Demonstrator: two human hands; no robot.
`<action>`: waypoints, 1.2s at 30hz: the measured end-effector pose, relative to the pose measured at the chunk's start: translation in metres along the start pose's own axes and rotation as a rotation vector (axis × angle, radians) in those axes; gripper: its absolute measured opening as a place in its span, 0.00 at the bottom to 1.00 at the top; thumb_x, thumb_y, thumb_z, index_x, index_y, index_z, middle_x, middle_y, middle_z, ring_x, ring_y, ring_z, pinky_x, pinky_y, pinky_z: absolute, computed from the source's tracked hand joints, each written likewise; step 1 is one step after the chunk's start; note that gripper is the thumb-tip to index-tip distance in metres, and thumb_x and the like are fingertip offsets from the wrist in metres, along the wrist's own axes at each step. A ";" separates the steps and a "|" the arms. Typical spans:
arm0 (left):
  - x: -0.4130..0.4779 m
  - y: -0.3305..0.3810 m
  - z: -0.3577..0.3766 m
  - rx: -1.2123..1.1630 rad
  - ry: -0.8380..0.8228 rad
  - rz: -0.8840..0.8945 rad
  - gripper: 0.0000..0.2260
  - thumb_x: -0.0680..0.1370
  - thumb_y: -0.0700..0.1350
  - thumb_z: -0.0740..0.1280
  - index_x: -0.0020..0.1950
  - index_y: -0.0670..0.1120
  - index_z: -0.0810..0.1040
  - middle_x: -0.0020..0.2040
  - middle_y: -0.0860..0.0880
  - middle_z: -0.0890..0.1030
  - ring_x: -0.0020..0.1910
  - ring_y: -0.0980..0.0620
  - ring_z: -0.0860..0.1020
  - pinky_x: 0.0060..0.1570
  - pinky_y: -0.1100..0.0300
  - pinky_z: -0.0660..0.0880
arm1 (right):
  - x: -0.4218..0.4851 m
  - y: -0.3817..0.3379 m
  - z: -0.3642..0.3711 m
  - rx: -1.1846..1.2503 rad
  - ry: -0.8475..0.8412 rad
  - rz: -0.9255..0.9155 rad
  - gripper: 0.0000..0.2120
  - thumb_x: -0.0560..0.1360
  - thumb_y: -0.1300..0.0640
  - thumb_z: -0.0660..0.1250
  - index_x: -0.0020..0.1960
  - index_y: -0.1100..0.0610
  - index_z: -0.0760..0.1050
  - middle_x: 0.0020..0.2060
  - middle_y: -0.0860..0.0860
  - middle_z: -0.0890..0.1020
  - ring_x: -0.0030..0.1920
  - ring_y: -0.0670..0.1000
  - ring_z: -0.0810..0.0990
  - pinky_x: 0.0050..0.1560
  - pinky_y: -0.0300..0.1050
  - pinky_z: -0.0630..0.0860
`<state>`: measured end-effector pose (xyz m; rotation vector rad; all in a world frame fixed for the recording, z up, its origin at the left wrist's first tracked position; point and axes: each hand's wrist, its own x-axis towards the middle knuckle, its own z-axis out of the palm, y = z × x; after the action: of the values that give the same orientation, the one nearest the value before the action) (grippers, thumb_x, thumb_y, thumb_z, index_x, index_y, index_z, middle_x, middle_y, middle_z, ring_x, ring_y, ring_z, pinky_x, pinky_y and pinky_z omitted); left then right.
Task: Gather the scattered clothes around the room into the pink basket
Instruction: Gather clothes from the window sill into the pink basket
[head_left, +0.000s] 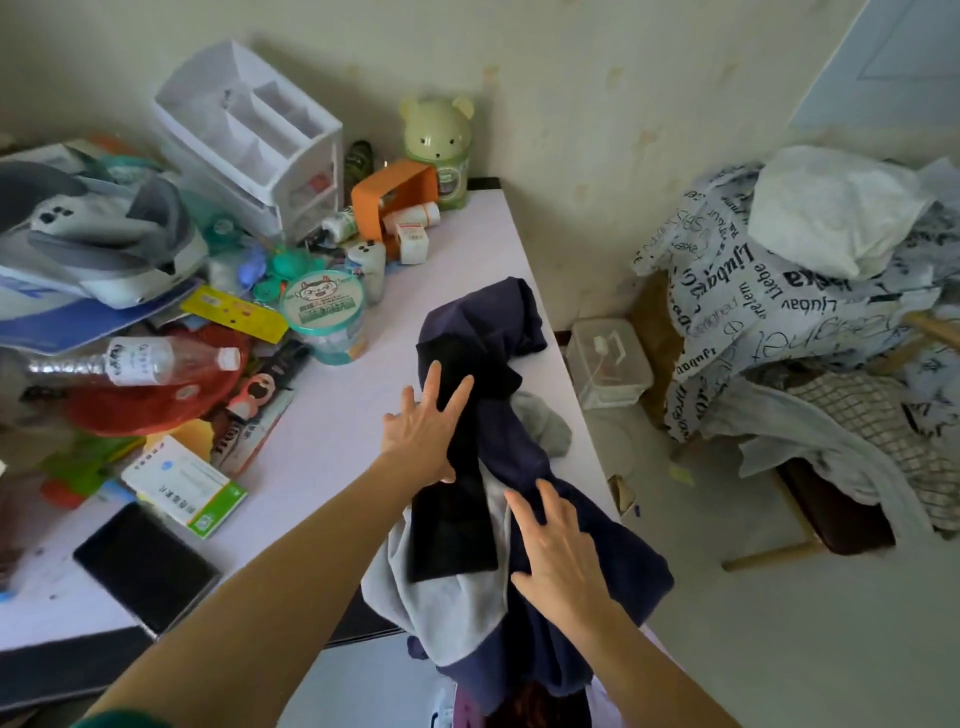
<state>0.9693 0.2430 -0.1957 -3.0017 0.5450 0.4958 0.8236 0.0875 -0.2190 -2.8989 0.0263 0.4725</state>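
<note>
You have a single wide-angle view, worn on your head, looking forward and steeply down along both forearms. It sits close over the tabletop (332, 447), which fills the left and middle, with the wall at the far edge. The floor (779, 649) drops away at the right.

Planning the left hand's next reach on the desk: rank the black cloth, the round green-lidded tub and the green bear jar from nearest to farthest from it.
From the left hand:
1. Black cloth: right under its fingers, on the clothes pile.
2. Round green-lidded tub: ahead and to its left, mid-desk.
3. Green bear jar: farthest, at the desk's back edge against the wall.
</note>
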 end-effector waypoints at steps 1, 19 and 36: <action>0.009 0.003 -0.003 0.004 -0.058 0.017 0.53 0.67 0.51 0.77 0.77 0.55 0.41 0.77 0.40 0.46 0.68 0.34 0.64 0.58 0.44 0.72 | 0.002 0.002 0.000 -0.010 -0.007 0.043 0.44 0.72 0.52 0.70 0.77 0.45 0.43 0.77 0.56 0.45 0.73 0.61 0.54 0.61 0.53 0.71; -0.059 0.048 0.047 0.126 -0.175 0.228 0.52 0.63 0.66 0.73 0.76 0.47 0.50 0.75 0.45 0.50 0.73 0.38 0.55 0.64 0.32 0.60 | 0.025 -0.001 -0.019 0.063 0.156 0.064 0.17 0.75 0.54 0.68 0.60 0.53 0.66 0.52 0.52 0.76 0.49 0.54 0.79 0.45 0.45 0.73; -0.008 0.002 -0.116 0.129 0.812 0.174 0.19 0.66 0.35 0.66 0.56 0.43 0.70 0.40 0.44 0.75 0.37 0.42 0.75 0.21 0.60 0.57 | 0.072 -0.034 -0.147 0.016 0.883 -0.125 0.15 0.67 0.64 0.73 0.50 0.58 0.71 0.42 0.55 0.74 0.37 0.57 0.75 0.34 0.50 0.72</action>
<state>0.9964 0.2317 -0.0834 -2.9302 0.8254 -0.7697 0.9391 0.0918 -0.0984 -2.8106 -0.0186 -0.8275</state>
